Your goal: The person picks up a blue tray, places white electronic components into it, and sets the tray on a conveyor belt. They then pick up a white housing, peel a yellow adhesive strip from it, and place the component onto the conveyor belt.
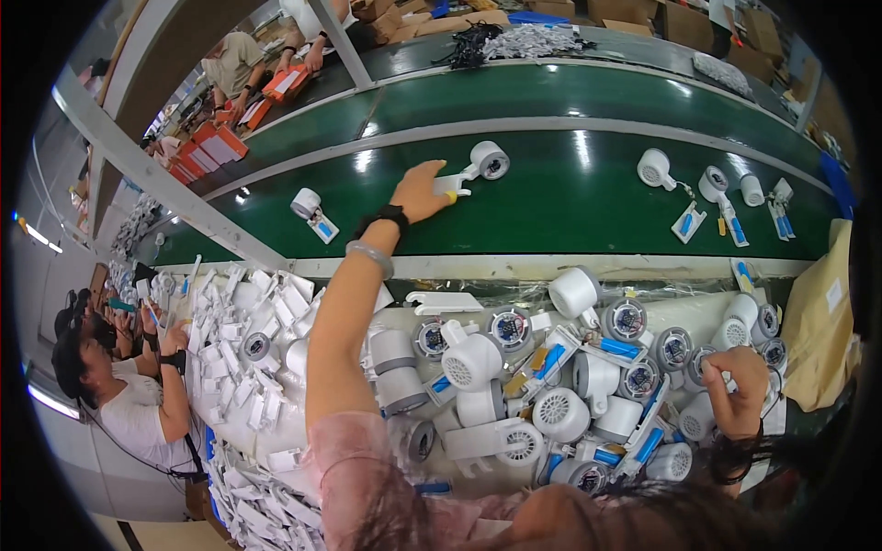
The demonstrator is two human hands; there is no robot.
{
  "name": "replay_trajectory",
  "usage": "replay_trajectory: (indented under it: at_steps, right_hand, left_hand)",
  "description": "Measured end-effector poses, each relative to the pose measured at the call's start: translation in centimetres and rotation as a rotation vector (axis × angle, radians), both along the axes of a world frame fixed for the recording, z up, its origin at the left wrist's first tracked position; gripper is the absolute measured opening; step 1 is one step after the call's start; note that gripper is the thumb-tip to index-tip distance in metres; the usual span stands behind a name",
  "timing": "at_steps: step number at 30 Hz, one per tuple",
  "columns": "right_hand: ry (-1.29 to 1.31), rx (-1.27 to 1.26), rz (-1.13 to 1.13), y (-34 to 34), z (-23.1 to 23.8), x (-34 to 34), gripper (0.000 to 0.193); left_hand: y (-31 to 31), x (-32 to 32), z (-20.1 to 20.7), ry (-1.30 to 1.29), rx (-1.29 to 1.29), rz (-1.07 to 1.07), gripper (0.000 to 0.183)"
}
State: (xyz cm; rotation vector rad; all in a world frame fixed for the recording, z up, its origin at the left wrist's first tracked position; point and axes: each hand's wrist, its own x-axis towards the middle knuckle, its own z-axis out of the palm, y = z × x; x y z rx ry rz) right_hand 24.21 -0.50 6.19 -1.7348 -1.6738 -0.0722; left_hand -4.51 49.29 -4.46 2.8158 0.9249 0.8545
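My left hand (423, 195) reaches out over the green conveyor belt, a yellow cover on one fingertip. It is closed on the handle of a white round-headed housing (490, 161), whose dark inner face shows. At the right edge of the pile, my right hand (738, 387) has its fingers curled together, close to a grey-rimmed housing (700, 360); what it holds, if anything, is hidden. Below both hands lie several white housings (560, 413), some with vented ends, others showing circuit boards. Blue cylindrical cells (649, 444) sit among them in white handles.
On the belt (542, 216) lie several more housings with cells, such as one (315, 216) at left. Loose white plastic pieces (253, 340) heap up on the left. A brown paper sheet (822, 321) stands at right. A metal post (175, 174) crosses the left side; other people work beyond.
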Motion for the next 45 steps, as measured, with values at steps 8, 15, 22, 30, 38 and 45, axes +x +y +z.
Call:
replay_trajectory:
  at_steps: [8, 15, 22, 30, 38, 45]
  right_hand:
    - [-0.008, -0.031, 0.040, 0.3, 0.4, 0.6, 0.006]
    - [-0.086, 0.080, 0.069, -0.6, -0.3, 1.5, 0.008]
    - [-0.001, 0.027, 0.117, -0.7, -1.4, 1.2, 0.013]
    - [0.089, 0.160, 0.242, -1.1, 0.6, -0.6, 0.018]
    - [0.195, 0.240, 0.477, -1.7, 1.6, -4.1, 0.066]
    - [0.521, -0.083, 0.780, -2.0, 1.7, -4.3, 0.073]
  left_hand:
    - [-3.0, 3.9, 1.2, 0.253, -0.193, 0.068, 0.055]
    - [-2.6, 5.3, 1.9, -0.144, -0.732, 0.156, 0.024]
    - [-4.7, 1.3, 5.9, -0.295, -0.860, 0.074, 0.024]
    - [-22.2, 3.3, 17.4, -0.181, -0.863, -0.268, 0.045]
    - [-36.3, 5.1, 19.0, 0.026, -1.277, -0.533, 0.049]
    - [-38.9, 5.9, 18.4, -0.049, -1.241, -0.553, 0.047]
